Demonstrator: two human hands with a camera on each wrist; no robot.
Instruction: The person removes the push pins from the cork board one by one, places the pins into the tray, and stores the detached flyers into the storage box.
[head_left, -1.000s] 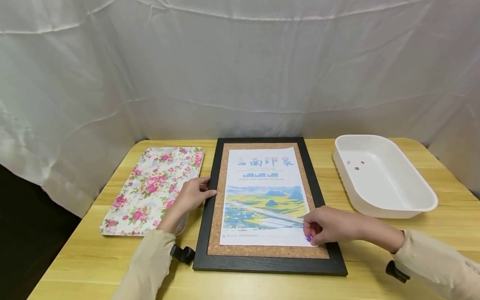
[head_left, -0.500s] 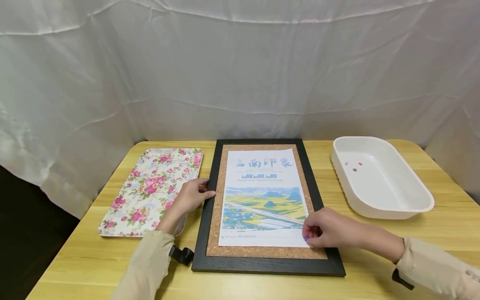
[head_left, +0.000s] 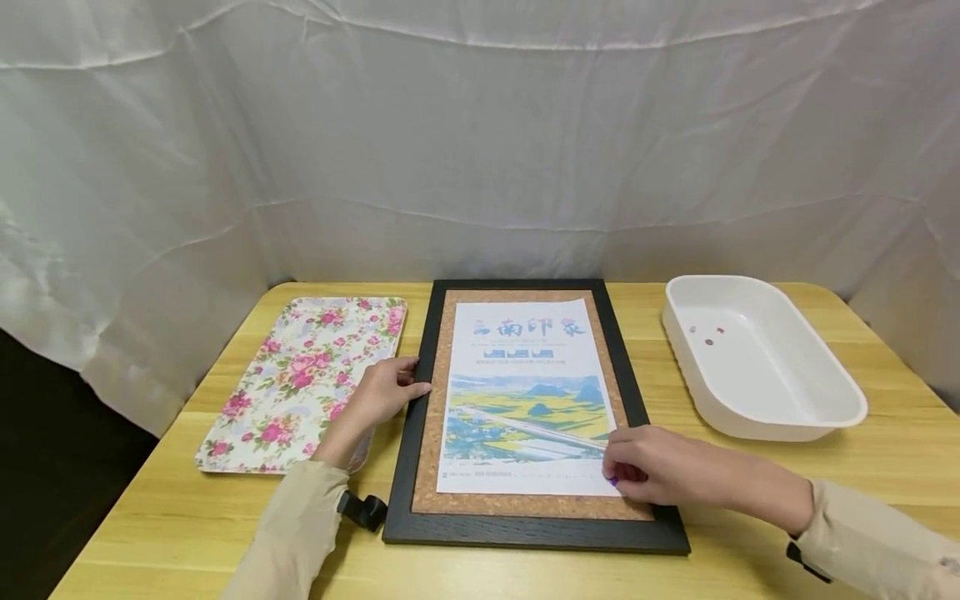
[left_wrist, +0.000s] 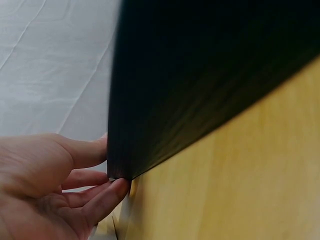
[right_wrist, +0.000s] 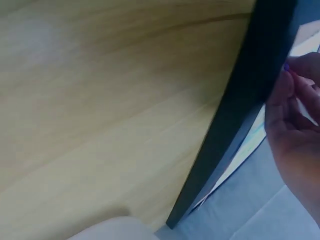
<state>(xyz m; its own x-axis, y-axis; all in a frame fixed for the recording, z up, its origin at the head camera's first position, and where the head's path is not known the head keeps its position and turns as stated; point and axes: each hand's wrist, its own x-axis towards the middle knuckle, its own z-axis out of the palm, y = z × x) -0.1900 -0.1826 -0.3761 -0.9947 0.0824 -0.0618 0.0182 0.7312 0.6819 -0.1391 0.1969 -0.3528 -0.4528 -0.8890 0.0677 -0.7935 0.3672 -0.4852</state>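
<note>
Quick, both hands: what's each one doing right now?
Left hand: open, fingers resting on the black frame edge.
Right hand: pinching a purple pushpin at the poster corner.

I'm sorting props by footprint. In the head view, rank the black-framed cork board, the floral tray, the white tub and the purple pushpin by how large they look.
1. black-framed cork board
2. floral tray and white tub: they look about alike, so no ranking.
3. purple pushpin, pinched in the right hand.
</note>
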